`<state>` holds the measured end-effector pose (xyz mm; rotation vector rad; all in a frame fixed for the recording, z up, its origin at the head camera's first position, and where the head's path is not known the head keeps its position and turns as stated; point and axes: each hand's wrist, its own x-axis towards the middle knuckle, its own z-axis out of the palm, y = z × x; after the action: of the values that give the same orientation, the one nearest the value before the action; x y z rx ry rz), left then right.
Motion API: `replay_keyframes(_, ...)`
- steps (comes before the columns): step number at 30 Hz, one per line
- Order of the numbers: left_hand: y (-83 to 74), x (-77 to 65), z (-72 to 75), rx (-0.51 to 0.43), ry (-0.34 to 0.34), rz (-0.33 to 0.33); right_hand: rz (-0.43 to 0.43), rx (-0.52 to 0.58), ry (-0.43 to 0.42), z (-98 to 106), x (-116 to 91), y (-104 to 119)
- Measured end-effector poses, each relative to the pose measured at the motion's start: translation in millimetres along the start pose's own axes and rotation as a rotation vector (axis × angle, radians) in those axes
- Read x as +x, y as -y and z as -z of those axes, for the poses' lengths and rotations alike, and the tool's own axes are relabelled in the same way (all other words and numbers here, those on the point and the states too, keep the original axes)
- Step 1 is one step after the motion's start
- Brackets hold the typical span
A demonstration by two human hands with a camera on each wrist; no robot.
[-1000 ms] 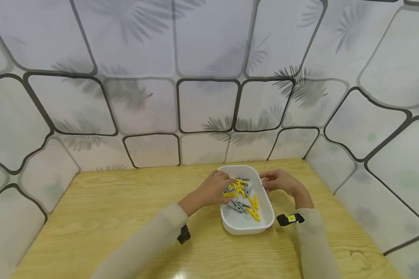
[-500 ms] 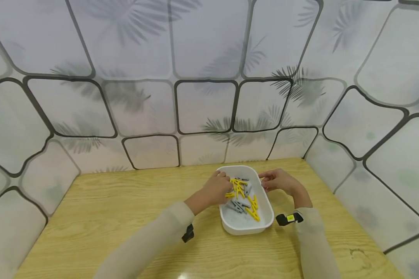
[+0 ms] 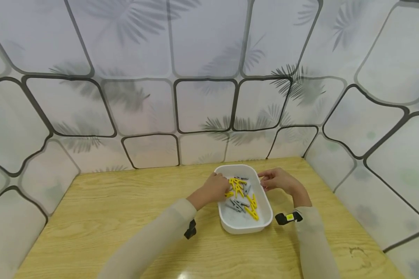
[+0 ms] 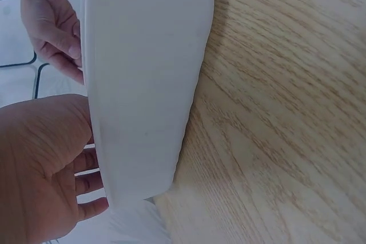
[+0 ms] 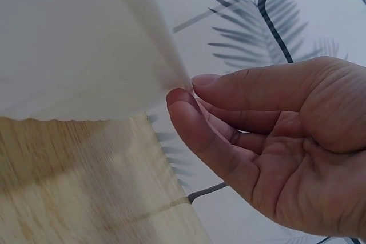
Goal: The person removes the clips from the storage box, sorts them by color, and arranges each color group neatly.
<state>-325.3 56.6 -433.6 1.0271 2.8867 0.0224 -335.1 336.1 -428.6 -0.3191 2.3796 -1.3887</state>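
A white plastic box (image 3: 230,224) stands on the wooden table, with yellow clothespins (image 3: 251,212) and grey clothespins (image 3: 235,204) lying loose in it. My left hand (image 3: 214,188) reaches over the box's left rim. Its fingertips dip inside, beside a yellow clothespin (image 3: 229,194). In the left wrist view my left hand (image 4: 40,170) crosses the rim and the box hides its fingertips, so any hold stays unseen. At the opposite rim is my right hand (image 3: 279,182). The right wrist view has that hand's thumb (image 5: 229,90) and forefinger (image 5: 194,127) pinching the box's edge.
The light wooden table (image 3: 118,209) spreads widely left of the box and more narrowly to its right. A patterned white wall covering (image 3: 150,151) rises behind the table and along its right side. Each wrist carries a black strap, such as the right strap (image 3: 282,219).
My left hand has moved slightly right and lower, its fingers now deeper in the box. The box has shifted a touch leftward. My right hand stays at the same rim.
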Motion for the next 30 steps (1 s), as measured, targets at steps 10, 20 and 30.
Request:
replay_keyframes(10,-2.1,3.9,-0.5,-0.018,0.051,0.005,0.003,-0.003,0.008,-1.2,-1.4,-2.3)
replay_keyframes(20,-0.4,10.6,0.4,-0.028,0.125,-0.012,0.004,-0.004,0.005,0.5,-0.3,-0.8)
replay_keyframes(30,-3.0,9.0,3.8,-0.028,0.154,0.002,0.001,-0.006,0.005,0.0,-0.7,2.7)
